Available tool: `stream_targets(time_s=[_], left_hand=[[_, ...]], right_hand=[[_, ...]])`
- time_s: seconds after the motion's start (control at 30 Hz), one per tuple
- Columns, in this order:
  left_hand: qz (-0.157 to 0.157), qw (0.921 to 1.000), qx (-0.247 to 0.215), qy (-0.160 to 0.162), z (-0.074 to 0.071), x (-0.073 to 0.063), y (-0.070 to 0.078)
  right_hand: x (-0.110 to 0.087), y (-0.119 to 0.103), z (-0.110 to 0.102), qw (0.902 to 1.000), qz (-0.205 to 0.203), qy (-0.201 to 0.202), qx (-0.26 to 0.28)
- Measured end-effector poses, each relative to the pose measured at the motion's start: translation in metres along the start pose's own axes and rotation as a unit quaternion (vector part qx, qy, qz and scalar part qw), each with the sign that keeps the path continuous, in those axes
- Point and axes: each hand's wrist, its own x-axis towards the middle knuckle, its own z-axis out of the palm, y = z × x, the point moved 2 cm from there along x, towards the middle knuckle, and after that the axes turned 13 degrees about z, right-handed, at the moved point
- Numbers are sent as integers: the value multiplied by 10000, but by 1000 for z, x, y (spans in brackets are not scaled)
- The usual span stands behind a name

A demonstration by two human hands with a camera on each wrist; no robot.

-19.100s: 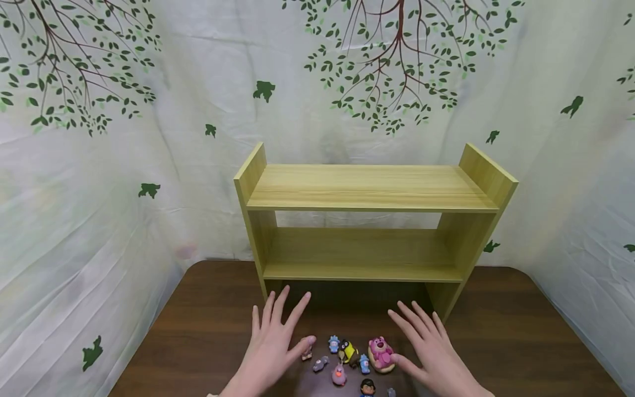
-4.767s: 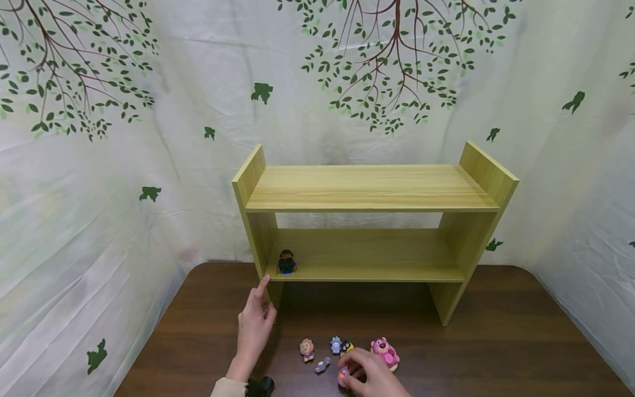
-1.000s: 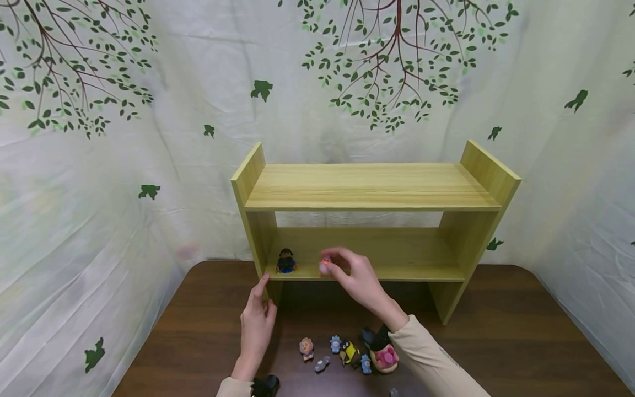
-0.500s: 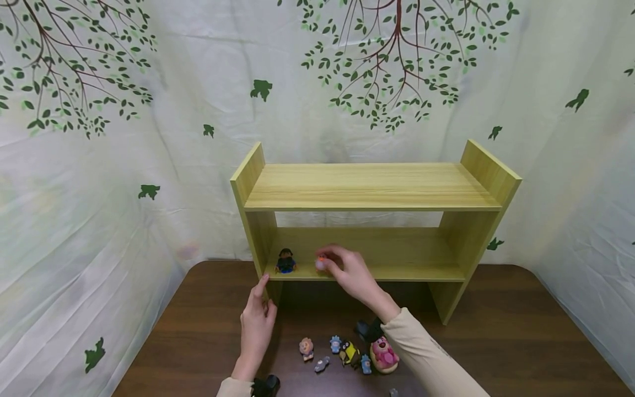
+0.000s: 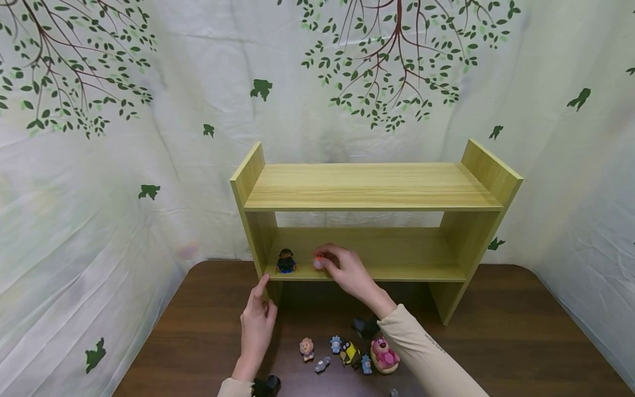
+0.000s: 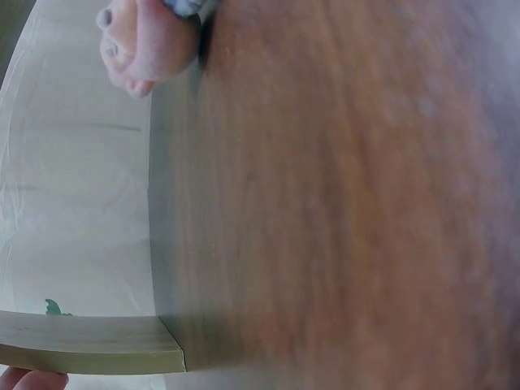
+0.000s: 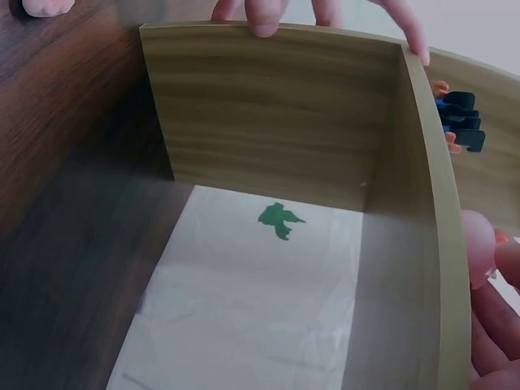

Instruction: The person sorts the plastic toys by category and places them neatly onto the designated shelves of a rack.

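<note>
My right hand (image 5: 349,272) pinches a small pink toy figurine (image 5: 318,263) with an orange spot on its front, at the front of the middle shelf. In the right wrist view the figurine (image 7: 478,244) appears just past the board's edge, partly covered by my fingers. To its left on that board, a dark-haired figurine in dark and blue clothes (image 5: 285,261) stands upright. My left hand (image 5: 256,320) touches the left front corner of the wooden shelf unit (image 5: 372,208), index finger extended. From the right wrist view, the left fingers (image 7: 263,15) rest at the side panel's edge.
On the brown table (image 5: 198,342) lie a peach-coloured figurine (image 5: 306,349), a grey one (image 5: 322,364), two blue ones, a yellow-and-black one (image 5: 350,353) and a larger pink bear (image 5: 384,354). A small grey item sits at the bottom edge. A leaf-patterned curtain (image 5: 198,165) hangs behind.
Several seconds ago the pink figurine was on the table under my right hand. Over the last second that hand has moved it slightly left along the middle shelf. My left hand stays put.
</note>
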Motion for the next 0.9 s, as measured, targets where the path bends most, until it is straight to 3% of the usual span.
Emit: stream_targets(time_s=[0.27, 0.9], left_hand=[[16, 10000, 26, -3, 1, -1, 0], [-12, 10000, 65, 21, 1, -2, -1]], right_hand=[[1, -1, 1, 9998, -59, -71, -165], [-1, -1, -1, 9998, -11, -170, 69]])
